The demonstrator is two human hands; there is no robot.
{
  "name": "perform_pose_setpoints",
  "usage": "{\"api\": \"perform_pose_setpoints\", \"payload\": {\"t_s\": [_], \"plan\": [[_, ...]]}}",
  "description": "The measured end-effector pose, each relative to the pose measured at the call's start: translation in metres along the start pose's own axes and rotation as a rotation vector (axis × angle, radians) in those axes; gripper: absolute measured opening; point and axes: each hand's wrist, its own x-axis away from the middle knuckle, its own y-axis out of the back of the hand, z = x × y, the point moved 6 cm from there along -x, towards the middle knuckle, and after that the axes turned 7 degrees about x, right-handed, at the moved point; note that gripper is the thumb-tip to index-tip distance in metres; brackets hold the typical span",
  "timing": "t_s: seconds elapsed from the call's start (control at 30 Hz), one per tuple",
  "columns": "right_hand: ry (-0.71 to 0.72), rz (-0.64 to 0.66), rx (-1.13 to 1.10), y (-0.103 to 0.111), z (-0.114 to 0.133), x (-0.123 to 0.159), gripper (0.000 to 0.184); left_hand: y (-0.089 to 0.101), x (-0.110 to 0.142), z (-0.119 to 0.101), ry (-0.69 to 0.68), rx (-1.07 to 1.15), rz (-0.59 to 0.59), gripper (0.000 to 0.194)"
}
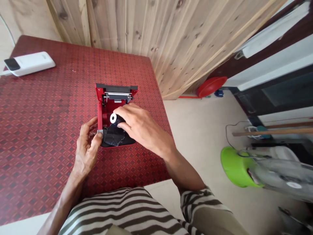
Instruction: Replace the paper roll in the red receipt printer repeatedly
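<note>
Fingers (129,112) curved over black roll (119,121) in open printer (99,111)

The black roll is lying inside the red printer, toward its near end, and is held from above by the right hand (143,129). Its fingers are spread and bent over the roll, and most of the roll is hidden by them. A white core (113,118) is left showing at the end facing the left hand (86,148). A loose black sheet (113,135) is draped from the roll over the printer's near end. A grey tab (99,132) on the printer's near left corner is touched by the curled left fingers (91,137); whether it is gripped cannot be told.

A metal roller bar (117,95) is mounted at the printer's far end. The printer is set on a red patterned table (36,182), with a white power bank (29,63) placed well to its far left. A plank wall (146,29) is seen beyond it.
</note>
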Motion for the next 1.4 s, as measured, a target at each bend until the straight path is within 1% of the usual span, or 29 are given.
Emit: {"api": "perform_pose_setpoints", "payload": {"t_s": [0.1,0.27,0.47,0.6,0.67,0.77,0.83,0.93,1.07,1.2,1.27,1.3,1.37,1.4], "plan": [[-0.015,0.066,0.137,-0.023,0.006,-0.017,0.02,-0.001,0.001,-0.001,0.005,0.019,0.008,0.07],[-0.054,0.195,0.183,-0.045,0.0,-0.034,0.025,-0.001,0.001,-0.004,-0.012,0.001,0.021,0.066],[-0.057,0.269,0.17,-0.057,-0.006,-0.046,0.032,-0.002,0.002,-0.005,-0.006,-0.004,0.036,0.068],[-0.019,0.283,0.159,-0.055,-0.006,-0.047,0.031,-0.001,0.001,-0.004,-0.011,-0.011,0.028,0.069],[-0.021,0.244,0.13,-0.046,-0.008,-0.043,0.03,-0.001,0.001,-0.003,-0.007,-0.002,0.028,0.069],[-0.004,0.164,0.007,-0.026,-0.01,-0.03,0.026,0.0,0.001,-0.001,0.002,0.011,0.025,0.069],[0.05,0.172,-0.085,-0.019,-0.007,-0.017,0.02,0.0,0.0,-0.002,0.003,0.007,0.013,0.069],[0.119,0.184,-0.162,-0.02,-0.003,-0.001,0.014,0.0,-0.002,-0.003,0.005,0.006,0.005,0.068],[0.122,0.094,-0.27,-0.025,-0.007,0.006,0.011,0.001,-0.002,-0.006,0.005,0.001,0.026,0.069],[0.112,0.018,-0.348,-0.025,-0.014,0.006,0.011,0.009,-0.004,-0.006,0.038,0.016,0.032,0.069],[0.136,-0.033,-0.351,-0.023,-0.013,0.008,0.012,0.015,-0.017,-0.014,-0.012,0.03,-0.011,0.065],[0.149,-0.068,-0.335,-0.022,-0.011,0.011,0.014,0.017,-0.028,-0.02,-0.056,0.037,-0.048,0.063],[0.16,-0.157,-0.251,-0.019,-0.006,0.017,0.018,0.016,-0.057,-0.037,-0.143,0.055,-0.121,0.062],[0.152,-0.202,-0.188,-0.018,-0.003,0.021,0.02,0.014,-0.074,-0.044,-0.169,0.066,-0.178,0.062]]}}
